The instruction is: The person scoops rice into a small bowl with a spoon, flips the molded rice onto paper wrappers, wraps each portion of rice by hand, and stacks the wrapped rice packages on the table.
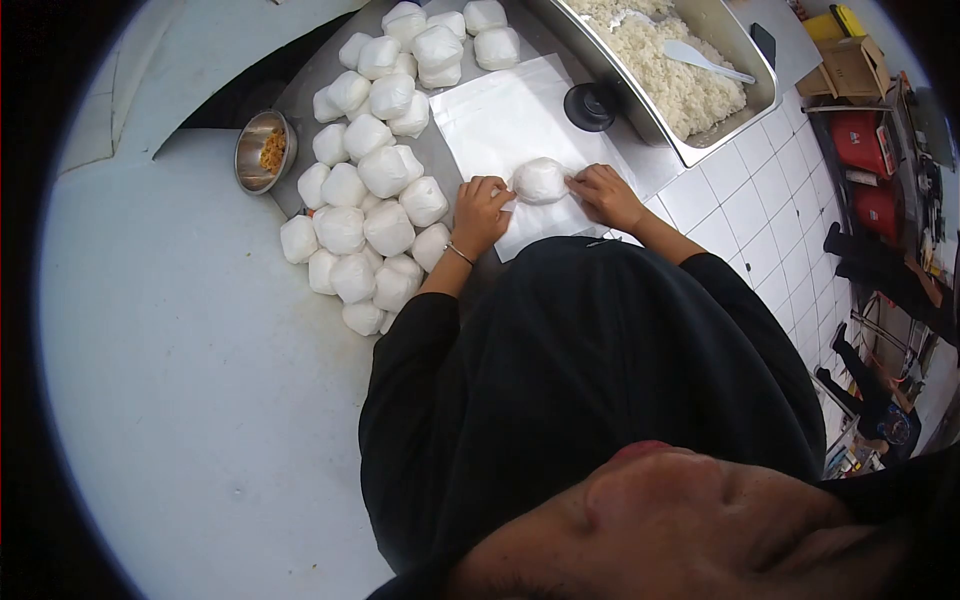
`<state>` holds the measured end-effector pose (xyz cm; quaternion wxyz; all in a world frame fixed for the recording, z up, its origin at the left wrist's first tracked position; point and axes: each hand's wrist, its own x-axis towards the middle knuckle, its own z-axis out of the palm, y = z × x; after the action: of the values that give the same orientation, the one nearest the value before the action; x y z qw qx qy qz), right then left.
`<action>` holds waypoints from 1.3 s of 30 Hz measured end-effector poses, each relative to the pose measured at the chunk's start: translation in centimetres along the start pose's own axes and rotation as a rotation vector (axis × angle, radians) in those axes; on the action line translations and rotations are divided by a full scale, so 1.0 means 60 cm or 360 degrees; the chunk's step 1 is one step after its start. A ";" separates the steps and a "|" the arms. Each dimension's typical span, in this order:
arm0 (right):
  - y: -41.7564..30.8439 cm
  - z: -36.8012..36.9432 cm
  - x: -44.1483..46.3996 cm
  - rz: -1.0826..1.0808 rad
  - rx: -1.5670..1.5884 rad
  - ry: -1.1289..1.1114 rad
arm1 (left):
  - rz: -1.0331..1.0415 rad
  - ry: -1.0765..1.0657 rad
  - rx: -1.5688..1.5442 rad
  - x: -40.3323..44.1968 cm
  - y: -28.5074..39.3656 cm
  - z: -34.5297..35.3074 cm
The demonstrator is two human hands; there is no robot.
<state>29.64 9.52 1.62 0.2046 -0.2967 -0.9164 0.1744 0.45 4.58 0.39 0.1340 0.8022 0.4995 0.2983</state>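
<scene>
A rounded rice parcel (540,181) in white wrapping paper lies on a stack of white paper sheets (480,115). At its left side, my left hand (482,212) has its fingers closed on the gathered wrapping paper. My right hand (605,196) pinches the paper at the parcel's right side. The parcel's underside is hidden. Just beyond it, a round black object (590,106) rests on the sheets. Many similar wrapped parcels (388,230) are piled to the left of my left hand, some stacked on others.
A deep metal tray (690,155) of cooked rice (690,95), with a white rice paddle (708,62), stands at the back right. A metal bowl (243,160) with orange-brown filling sits left of the pile. Other people (885,415) are at the far right, beyond the tiled floor (775,215).
</scene>
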 end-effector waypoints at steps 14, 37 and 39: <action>0.008 0.035 0.061 0.1313 0.0194 -0.0305 | -0.0824 -0.0327 0.0119 0.041 0.004 0.008; -0.086 -0.095 0.127 0.0970 0.1334 0.0816 | -0.1247 -0.0017 -0.1974 0.092 0.166 -0.135; -0.116 -0.101 0.135 0.0940 0.0854 0.0848 | -0.1436 -0.0116 -0.2382 0.093 0.158 -0.131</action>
<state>23.26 10.39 12.06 0.4435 -0.5155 -0.6310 0.3734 4.30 4.43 13.34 0.7467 0.2381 0.4378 0.4406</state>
